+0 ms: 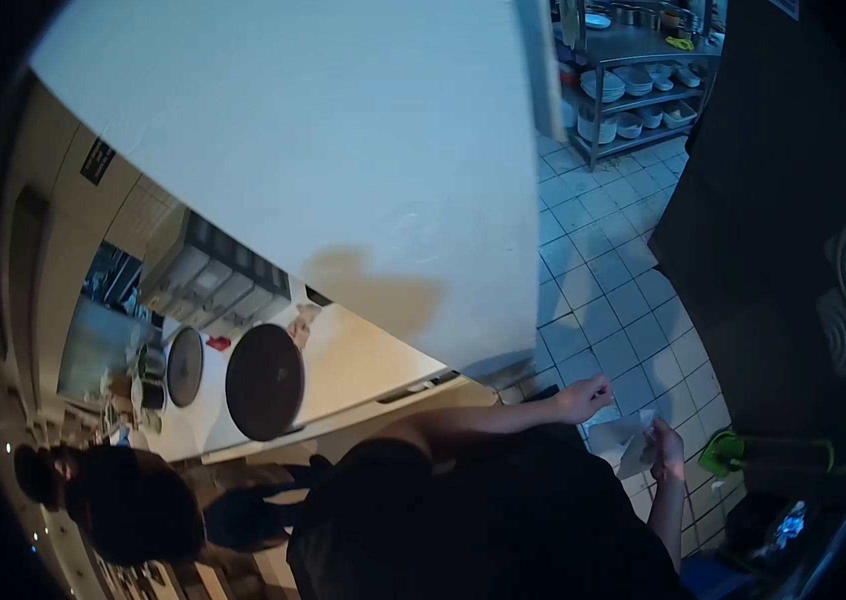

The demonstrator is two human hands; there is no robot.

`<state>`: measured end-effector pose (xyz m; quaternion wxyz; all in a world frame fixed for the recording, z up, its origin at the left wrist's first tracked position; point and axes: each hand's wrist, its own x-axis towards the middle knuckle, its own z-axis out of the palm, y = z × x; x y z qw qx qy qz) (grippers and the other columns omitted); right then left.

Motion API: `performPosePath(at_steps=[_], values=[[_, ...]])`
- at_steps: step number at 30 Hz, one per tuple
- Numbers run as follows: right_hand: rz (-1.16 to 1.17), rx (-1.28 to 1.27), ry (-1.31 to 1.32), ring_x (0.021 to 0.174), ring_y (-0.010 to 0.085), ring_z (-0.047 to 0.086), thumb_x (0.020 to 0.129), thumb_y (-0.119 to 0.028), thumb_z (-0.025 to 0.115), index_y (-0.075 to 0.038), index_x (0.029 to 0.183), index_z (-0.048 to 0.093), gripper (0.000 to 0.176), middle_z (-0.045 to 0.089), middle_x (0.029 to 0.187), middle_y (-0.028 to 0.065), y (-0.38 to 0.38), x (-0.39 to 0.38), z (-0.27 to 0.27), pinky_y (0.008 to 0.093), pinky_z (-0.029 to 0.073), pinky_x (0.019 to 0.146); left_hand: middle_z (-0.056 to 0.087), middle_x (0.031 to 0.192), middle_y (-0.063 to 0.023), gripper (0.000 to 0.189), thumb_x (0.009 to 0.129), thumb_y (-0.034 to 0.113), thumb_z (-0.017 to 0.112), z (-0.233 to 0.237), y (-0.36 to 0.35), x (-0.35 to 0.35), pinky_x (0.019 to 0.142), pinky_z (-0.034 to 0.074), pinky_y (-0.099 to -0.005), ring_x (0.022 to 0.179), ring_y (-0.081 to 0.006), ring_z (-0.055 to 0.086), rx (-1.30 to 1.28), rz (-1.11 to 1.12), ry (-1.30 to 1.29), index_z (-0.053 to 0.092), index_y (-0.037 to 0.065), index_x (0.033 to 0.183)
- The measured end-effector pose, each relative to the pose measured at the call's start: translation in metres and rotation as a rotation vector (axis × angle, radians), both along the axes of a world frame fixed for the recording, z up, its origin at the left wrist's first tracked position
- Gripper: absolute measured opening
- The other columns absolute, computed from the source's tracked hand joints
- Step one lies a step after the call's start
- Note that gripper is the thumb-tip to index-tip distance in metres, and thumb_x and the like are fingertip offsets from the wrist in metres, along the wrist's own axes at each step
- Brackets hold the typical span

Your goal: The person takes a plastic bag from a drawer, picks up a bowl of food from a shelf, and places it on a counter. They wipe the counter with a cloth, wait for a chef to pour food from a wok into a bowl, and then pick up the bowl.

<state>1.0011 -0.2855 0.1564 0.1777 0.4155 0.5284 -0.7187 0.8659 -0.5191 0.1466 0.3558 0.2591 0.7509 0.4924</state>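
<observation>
We locate the pale sheet [623, 438] over the tiled floor [608, 283], its edge held in the right hand's [667, 450] grip. The material, possibly paper, is too dim to confirm. The left hand [584, 398] is near, its grip curled narrow; we cannot tell if it holds anything. For good control, we should pinch lightly and keep the sheet flat.

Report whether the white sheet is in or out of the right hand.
In: the right hand holds the white sheet at one side, thumb and fingers at its edge.
</observation>
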Motion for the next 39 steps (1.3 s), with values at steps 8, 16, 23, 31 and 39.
performPosePath(at_steps=[8, 16, 23, 31, 39], values=[[-0.437, -0.444, 0.159, 0.071, 0.0196, 0.062, 0.098, -0.03, 0.048, -0.007, 0.099, 0.063, 0.028, 0.065, 0.08, 0.0072, 0.097, -0.068, -0.017, 0.0362, 0.052, 0.064, 0.058, 0.123, -0.0156, 0.083, 0.084, 0.029, 0.075, -0.001, 0.155, -0.029, 0.089, 0.05, -0.0355, 0.106, -0.0251, 0.061, -0.124, -0.379, -0.027, 0.024, 0.007, 0.145], [-0.584, -0.297, 0.271, 0.076, 0.022, 0.064, 0.099, -0.029, 0.046, -0.006, 0.102, 0.062, 0.029, 0.067, 0.087, 0.0085, 0.195, -0.15, 0.012, 0.0365, 0.053, 0.07, 0.06, 0.119, -0.0106, 0.054, 0.091, 0.016, 0.066, -0.066, 0.291, -0.148, 0.093, 0.045, -0.0333, 0.105, -0.0175, 0.058, 0.444, -0.323, -0.419, 0.036, 0.004, 0.135], [-0.572, -0.087, 0.234, 0.072, 0.017, 0.06, 0.097, -0.026, 0.056, -0.005, 0.091, 0.065, 0.023, 0.065, 0.081, 0.0054, 0.244, -0.269, -0.015, 0.0333, 0.049, 0.067, 0.065, 0.101, -0.0116, 0.038, 0.09, 0.014, 0.066, -0.008, 0.343, -0.279, 0.081, 0.051, -0.0328, 0.09, -0.0152, 0.063, 0.156, -0.651, -0.088, 0.051, 0.0, 0.122], [0.477, 0.297, 0.205, 0.066, 0.0083, 0.047, 0.091, -0.031, 0.069, -0.008, 0.084, 0.072, 0.023, 0.061, 0.07, -0.0036, 0.328, -0.401, 0.013, 0.0253, 0.04, 0.064, 0.065, 0.078, -0.0064, 0.016, 0.092, 0.006, 0.05, 0.021, 0.315, -0.507, 0.069, 0.051, -0.0321, 0.075, -0.0159, 0.064, -0.015, -0.571, 0.038, 0.062, 0.001, 0.1], [0.685, 0.374, 0.588, 0.135, 0.0257, 0.042, 0.081, -0.043, 0.076, -0.001, 0.145, 0.037, 0.086, 0.043, 0.145, 0.0173, 0.351, -0.592, 0.041, 0.0369, 0.036, 0.11, 0.055, 0.071, 0.0019, 0.028, 0.096, 0.03, 0.061, 0.036, 0.377, -0.618, 0.06, 0.042, -0.0255, 0.066, -0.0061, 0.047, -0.183, -0.332, -0.057, 0.066, 0.004, 0.087]])
